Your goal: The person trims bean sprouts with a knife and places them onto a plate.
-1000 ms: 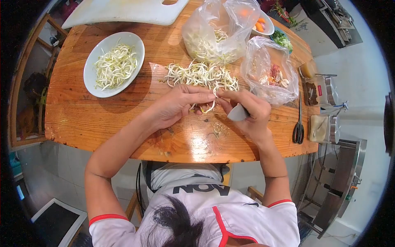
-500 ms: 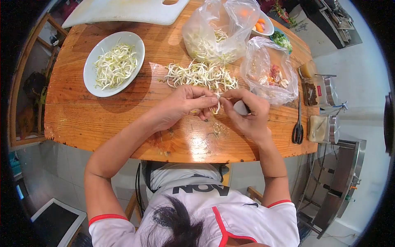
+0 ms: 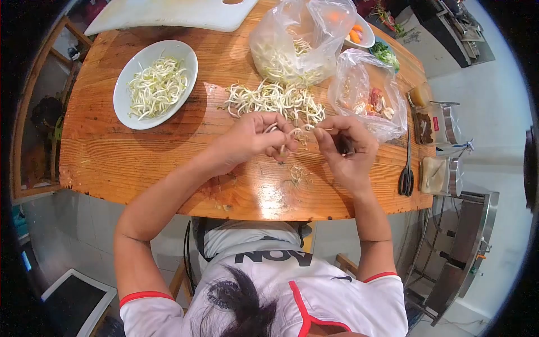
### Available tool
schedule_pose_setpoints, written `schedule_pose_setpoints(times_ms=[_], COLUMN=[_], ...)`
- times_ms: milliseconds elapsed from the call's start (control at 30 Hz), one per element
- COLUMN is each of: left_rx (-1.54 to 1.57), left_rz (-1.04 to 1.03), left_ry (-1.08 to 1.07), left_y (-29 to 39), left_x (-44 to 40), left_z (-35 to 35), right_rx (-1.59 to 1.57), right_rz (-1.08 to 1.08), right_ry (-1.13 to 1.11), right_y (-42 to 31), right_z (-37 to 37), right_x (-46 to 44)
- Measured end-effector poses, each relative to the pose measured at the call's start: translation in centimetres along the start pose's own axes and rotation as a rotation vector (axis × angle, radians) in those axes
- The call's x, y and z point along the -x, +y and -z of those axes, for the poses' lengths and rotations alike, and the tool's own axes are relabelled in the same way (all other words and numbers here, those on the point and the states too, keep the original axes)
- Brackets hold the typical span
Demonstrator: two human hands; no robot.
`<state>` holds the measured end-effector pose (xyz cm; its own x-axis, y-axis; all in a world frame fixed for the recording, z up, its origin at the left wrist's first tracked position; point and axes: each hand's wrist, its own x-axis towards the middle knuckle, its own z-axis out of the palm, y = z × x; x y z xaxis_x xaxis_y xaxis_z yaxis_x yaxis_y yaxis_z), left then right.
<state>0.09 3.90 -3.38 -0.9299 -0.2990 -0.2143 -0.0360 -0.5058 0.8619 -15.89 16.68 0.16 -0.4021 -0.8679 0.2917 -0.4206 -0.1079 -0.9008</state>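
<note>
Several bean sprouts are pinched in my left hand [image 3: 255, 141], just in front of a loose sprout pile [image 3: 275, 101] on the wooden table. My right hand [image 3: 351, 149] is closed around a small knife, whose dark handle [image 3: 343, 145] shows in the palm; its blade is hard to see. Between the two hands a thin sprout [image 3: 303, 129] stretches, its right end at my right thumb and forefinger. Small trimmed bits [image 3: 298, 175] lie on the table below. To the left, a white bowl [image 3: 120, 95] holds more sprouts.
Behind the pile stands a plastic bag of sprouts [image 3: 286, 56]. A second bag [image 3: 359, 121] with reddish and pale pieces is at the right. Black scissors [image 3: 406, 180] lie near jars [image 3: 435, 175]. A white cutting board [image 3: 168, 16] and a bowl with orange items [image 3: 368, 36] are farther back.
My hands have moved slightly apart, with a sprout stretched between them. My right hand has shifted right and turned, so the knife's pale blade no longer shows clearly.
</note>
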Motion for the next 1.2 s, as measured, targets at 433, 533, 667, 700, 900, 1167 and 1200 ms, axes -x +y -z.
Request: schedule_pose_setpoints(times_ms=[433,533,667,700,900,1167,1200], left_rx=[0.040,-0.072,-0.057,-0.048,0.133,0.210,0.206], left_rz=[-0.116,-0.063,-0.016,-0.007,0.032,0.028,0.033], left_ry=[0.008,0.031,0.064,0.073,0.078,0.052,0.049], left_y=[0.5,0.5,0.0,0.1,-0.1,-0.4,-0.4], left_x=[-0.1,0.1,-0.1,-0.1,-0.2,-0.1,-0.1], left_z=[-0.1,-0.4,0.0,0.1,0.8,1.0,1.1], right_rx=[0.222,0.256,0.221,0.194,0.118,0.291,0.290], right_rz=[0.047,0.124,0.036,0.036,0.051,0.075,0.076], right_ry=[-0.168,-0.162,-0.206,-0.202,-0.248,-0.355,-0.361], right_y=[0.0,0.4,0.5,0.8,-0.9,-0.9,-0.9], right_z=[0.3,0.3,0.4,0.5,0.7,0.1,0.1], right_x=[-0.7,-0.8,-0.5,-0.5,-0.9,-1.0,-1.0])
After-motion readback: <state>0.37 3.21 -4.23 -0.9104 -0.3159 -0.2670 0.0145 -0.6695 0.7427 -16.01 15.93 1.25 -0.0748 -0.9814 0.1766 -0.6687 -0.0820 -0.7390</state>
